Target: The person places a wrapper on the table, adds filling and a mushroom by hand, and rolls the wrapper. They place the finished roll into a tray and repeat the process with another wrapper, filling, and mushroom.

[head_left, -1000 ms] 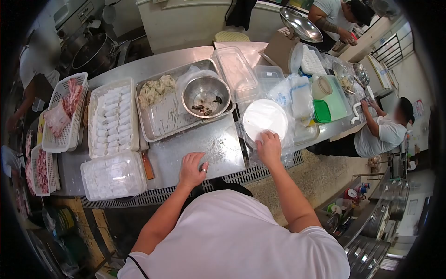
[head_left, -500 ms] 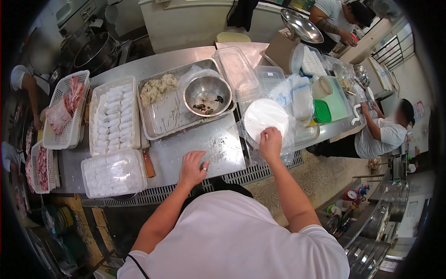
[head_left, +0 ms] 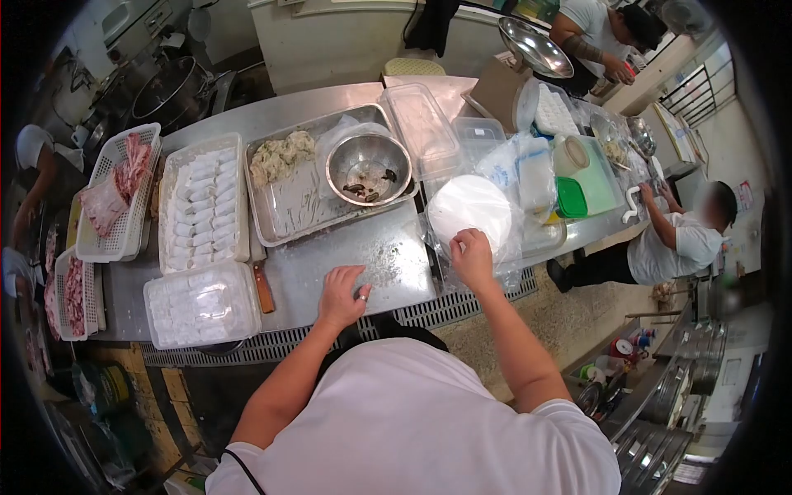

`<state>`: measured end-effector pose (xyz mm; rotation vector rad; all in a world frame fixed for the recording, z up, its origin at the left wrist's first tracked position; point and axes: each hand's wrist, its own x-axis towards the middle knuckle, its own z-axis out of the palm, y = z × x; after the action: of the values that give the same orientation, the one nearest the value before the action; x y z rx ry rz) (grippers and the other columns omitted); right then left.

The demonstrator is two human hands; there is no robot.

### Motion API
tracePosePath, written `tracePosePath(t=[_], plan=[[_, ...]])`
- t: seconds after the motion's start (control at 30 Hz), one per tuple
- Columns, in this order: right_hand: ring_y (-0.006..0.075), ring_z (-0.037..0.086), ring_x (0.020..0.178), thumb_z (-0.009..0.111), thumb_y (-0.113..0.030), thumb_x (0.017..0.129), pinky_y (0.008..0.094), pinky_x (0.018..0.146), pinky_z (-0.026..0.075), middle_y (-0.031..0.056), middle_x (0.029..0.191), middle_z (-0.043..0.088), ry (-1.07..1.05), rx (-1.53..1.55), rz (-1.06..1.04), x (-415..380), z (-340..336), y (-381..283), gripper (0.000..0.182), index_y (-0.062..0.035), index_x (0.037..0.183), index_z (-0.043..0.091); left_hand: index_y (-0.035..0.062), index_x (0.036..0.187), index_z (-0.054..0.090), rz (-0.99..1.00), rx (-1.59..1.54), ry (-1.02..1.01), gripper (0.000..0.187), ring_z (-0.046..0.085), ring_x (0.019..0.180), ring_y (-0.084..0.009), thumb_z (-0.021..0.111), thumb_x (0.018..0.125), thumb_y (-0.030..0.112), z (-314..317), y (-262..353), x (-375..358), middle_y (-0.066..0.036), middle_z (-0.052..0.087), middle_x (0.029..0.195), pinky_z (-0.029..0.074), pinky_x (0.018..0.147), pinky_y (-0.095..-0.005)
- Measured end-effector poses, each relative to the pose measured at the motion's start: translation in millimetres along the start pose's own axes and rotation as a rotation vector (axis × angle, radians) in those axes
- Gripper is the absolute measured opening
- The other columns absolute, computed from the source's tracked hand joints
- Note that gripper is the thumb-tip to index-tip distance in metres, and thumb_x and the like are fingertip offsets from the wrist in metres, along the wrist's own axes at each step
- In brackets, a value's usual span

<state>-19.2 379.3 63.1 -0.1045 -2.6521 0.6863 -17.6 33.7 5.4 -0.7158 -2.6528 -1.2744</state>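
My right hand (head_left: 472, 257) has its fingertips pinched together at the near edge of a stack of round white sheets (head_left: 469, 206). Clear plastic lies around the stack. My left hand (head_left: 341, 295) rests near the table's front edge, fingers stretched out and nothing in them; a ring is on one finger. Ahead of it a steel bowl (head_left: 369, 139) with a few dark pieces sits in a metal tray (head_left: 309, 219), beside a pale lump of filling (head_left: 282, 157). Left of that, a plastic tub (head_left: 165, 216) holds rows of white rolls (head_left: 202, 206).
A lidded clear box (head_left: 202, 307) and a wooden-handled tool (head_left: 263, 287) lie at the front left. White baskets (head_left: 106, 249) of meat stand further left. A scale (head_left: 505, 92) and a green lid (head_left: 571, 198) are on the right. Co-workers stand at both sides.
My right hand has shifted slightly left and toward me, still at the sheets' edge. My left hand has hardly moved. The co-worker at the left has moved a little.
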Motion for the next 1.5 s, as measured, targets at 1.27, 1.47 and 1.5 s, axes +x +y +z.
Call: tracePosePath(t=[1.27,1.47,1.5], plan=[[0.0514,0.033,0.159,0.071,-0.04,0.104,0.0731,0.127,0.028,0.0201,0.177,0.034,-0.604,-0.196,-0.555,-62,64,-139,0.055,-0.0171,0.154,0.064,0.0243,0.109,0.088,-0.174,0.285,0.139,0.022,0.054,0.141,-0.0363,0.086,0.088,0.025,-60,-28,-42,-0.012,0.065,0.145,0.034,0.123,-0.0578],[0.055,0.032,0.159,0.063,-0.042,0.11,0.0719,0.125,0.031,0.0229,0.176,0.034,-0.547,-0.249,-0.384,-52,53,-83,0.055,-0.0072,0.152,0.063,0.0248,0.112,0.086,-0.154,0.312,0.121,0.023,0.053,0.143,-0.0368,0.083,0.09,0.029,-59,-33,-43,-0.014,0.063,0.148,0.033,0.124,-0.0628],[0.053,0.046,0.15,0.07,-0.028,0.107,0.0623,0.122,0.042,0.0277,0.168,0.046,-0.484,-0.138,-0.392,-42,53,-91,0.051,0.0001,0.149,0.063,0.0244,0.114,0.086,-0.151,0.317,0.116,0.024,0.053,0.143,-0.0373,0.083,0.09,0.03,-58,-35,-43,-0.014,0.062,0.149,0.033,0.124,-0.0634]])
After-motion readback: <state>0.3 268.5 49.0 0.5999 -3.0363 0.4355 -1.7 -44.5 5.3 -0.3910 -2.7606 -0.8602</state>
